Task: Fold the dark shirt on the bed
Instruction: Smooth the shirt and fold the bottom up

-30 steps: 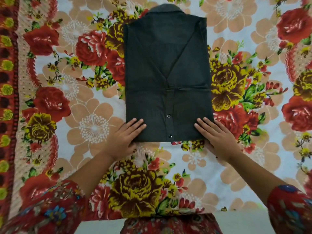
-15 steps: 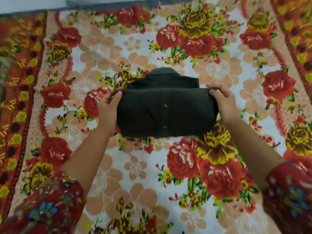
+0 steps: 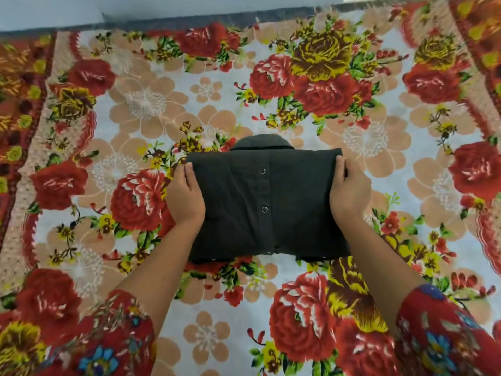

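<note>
The dark shirt (image 3: 265, 204) lies on the bed as a compact rectangle, its lower half doubled up over the upper half. A snap placket runs down its middle and the collar pokes out at the far edge. My left hand (image 3: 185, 198) grips the shirt's left edge, fingers curled over the top corner. My right hand (image 3: 348, 191) holds the right edge the same way. Both forearms reach in from the bottom, with red patterned sleeves.
The bed is covered by a floral sheet (image 3: 379, 137) with red and yellow roses on white. A red patterned border (image 3: 19, 118) runs along the left side. The bed's far edge (image 3: 189, 19) meets a pale wall at the top.
The bottom hem was lifted and folded up toward the collar, halving the shirt. My hands went from the near hem to the side edges, and the fold has settled flatter.
</note>
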